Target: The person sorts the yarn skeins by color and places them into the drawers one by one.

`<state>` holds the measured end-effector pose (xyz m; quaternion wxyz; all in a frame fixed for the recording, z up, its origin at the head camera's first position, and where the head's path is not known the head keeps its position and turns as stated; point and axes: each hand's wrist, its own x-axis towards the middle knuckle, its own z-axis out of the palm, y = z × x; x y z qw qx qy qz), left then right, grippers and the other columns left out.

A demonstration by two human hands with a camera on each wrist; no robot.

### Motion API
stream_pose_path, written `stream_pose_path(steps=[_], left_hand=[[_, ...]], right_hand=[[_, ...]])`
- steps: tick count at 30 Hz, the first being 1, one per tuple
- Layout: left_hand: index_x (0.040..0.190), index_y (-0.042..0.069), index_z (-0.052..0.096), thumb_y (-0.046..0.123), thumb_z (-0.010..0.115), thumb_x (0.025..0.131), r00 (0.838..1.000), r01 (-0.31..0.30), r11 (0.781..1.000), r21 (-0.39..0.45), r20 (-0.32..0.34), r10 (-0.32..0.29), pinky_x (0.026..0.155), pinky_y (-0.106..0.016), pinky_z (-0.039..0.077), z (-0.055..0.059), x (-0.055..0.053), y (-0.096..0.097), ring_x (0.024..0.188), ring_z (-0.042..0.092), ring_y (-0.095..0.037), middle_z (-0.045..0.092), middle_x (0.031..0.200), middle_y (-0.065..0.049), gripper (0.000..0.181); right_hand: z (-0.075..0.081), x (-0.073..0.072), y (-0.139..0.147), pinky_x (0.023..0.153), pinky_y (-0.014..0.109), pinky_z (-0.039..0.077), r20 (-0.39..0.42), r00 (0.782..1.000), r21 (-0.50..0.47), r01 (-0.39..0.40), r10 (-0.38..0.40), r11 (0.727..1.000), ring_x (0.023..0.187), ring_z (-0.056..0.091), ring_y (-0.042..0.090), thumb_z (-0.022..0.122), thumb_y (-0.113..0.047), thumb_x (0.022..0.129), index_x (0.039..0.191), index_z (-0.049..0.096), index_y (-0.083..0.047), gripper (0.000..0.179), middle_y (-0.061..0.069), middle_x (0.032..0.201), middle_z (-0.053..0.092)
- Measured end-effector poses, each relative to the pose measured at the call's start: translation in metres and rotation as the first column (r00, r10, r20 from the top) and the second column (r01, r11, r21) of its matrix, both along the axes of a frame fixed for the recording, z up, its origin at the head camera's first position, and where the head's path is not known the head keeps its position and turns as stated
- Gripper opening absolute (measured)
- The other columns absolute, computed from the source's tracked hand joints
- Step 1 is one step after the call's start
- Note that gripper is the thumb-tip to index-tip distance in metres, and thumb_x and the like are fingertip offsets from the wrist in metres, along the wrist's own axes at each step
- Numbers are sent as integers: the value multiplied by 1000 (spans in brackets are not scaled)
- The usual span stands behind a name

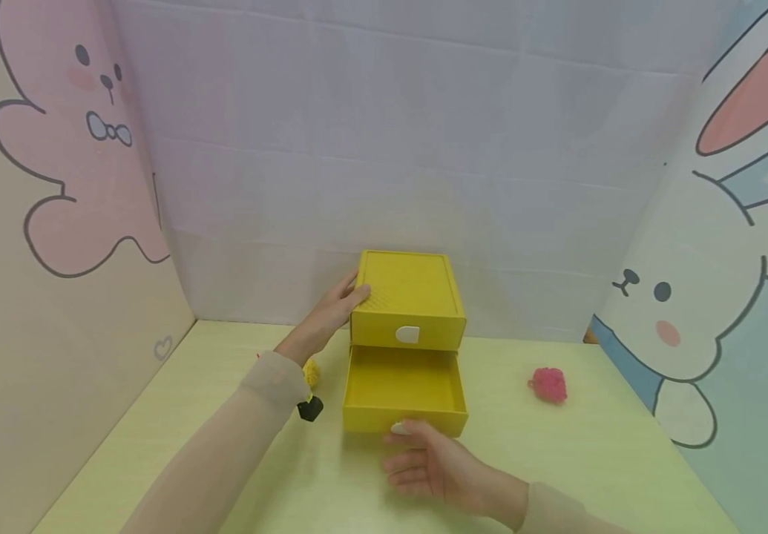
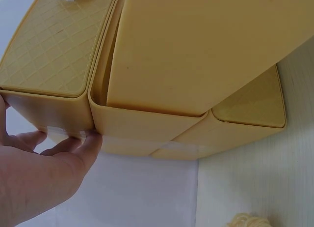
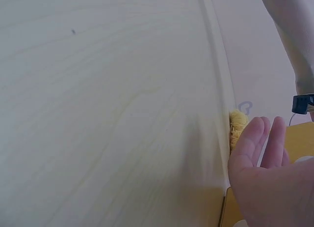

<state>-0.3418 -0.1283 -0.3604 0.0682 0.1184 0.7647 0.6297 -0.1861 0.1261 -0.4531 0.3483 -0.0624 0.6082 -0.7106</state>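
In the head view, a yellow drawer cabinet (image 1: pixel 410 282) stands against the back wall. Its top drawer is closed, while the drawer (image 1: pixel 405 378) below is pulled out with nothing visible inside. My left hand (image 1: pixel 326 315) rests on the cabinet's upper left edge, thumb on top. The left wrist view has its fingers (image 2: pixel 88 146) touching the taped side wall. My right hand (image 1: pixel 440 463) is at the front of the pulled-out drawer, its thumb by the white handle (image 1: pixel 399 428). In the right wrist view its fingers (image 3: pixel 274 141) are extended and loose.
A pink yarn ball (image 1: pixel 549 385) lies on the table (image 1: pixel 504 452) to the right. Left of the cabinet is a yellow yarn ball (image 1: pixel 311 373), partly behind my left wrist. A small black device (image 1: pixel 310 409) sits at that wrist. Printed walls enclose both sides.
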Motion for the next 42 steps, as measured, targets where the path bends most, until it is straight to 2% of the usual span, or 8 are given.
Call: stream_pose_path(steps=[18,28,30,32,34,36,38,42], left_hand=[[173,27,9,51,51,111,1000,-2,1000,-9,-9,2,124,-63,31,0,0,0,159,27,-38,17,177,-12,79],[173,28,10,51,52,111,1000,-9,1000,-7,-1,9,124,-63,32,0,0,2,159,29,-37,19,177,-12,78],[173,28,10,50,52,111,1000,-5,1000,-5,-1,5,124,-63,32,0,0,2,158,30,-37,19,177,-12,78],[173,28,10,50,52,111,1000,-2,1000,-4,-3,2,124,-62,32,0,0,2,158,31,-37,19,177,-12,78],[173,29,10,50,52,111,1000,0,1000,-3,-5,0,123,-62,33,0,0,2,157,32,-37,20,177,-11,78],[173,29,10,50,52,111,1000,0,1000,-2,-8,0,123,-62,33,1,1,1,157,32,-37,19,177,-11,77],[173,30,11,51,52,111,1000,-4,1000,-1,-9,4,123,-62,33,1,1,2,157,33,-37,20,176,-11,77],[173,30,12,51,52,111,1000,-4,1000,-2,-9,4,123,-63,32,0,0,2,158,31,-37,19,177,-11,76]], right_hand=[[3,-2,43,104,48,57,-94,982,124,-152,164,981,117,70,34,41,-50,113,147,53,9,69,23,133,70],[16,-16,104,100,49,59,-198,929,411,-212,314,887,112,70,32,49,-38,113,138,67,-3,47,15,129,72],[18,-21,118,95,48,60,-267,892,511,-190,365,838,106,70,30,54,-33,111,135,70,-4,41,12,125,74],[18,-26,131,89,42,61,-374,814,617,-140,445,774,100,70,26,60,-29,108,130,73,-5,35,10,121,75],[21,-30,143,83,37,60,-473,709,724,-25,523,689,95,69,20,67,-28,105,124,76,-9,29,5,116,76],[22,-36,154,81,36,59,-553,569,790,125,609,600,94,69,19,72,-27,102,117,77,-11,23,1,113,75],[22,-41,163,82,39,60,-585,474,807,261,658,529,93,68,19,76,-26,99,113,77,-12,20,-1,108,74],[22,-54,177,85,49,62,-602,407,787,446,687,425,101,72,30,81,-25,93,108,76,-11,21,8,109,75]])
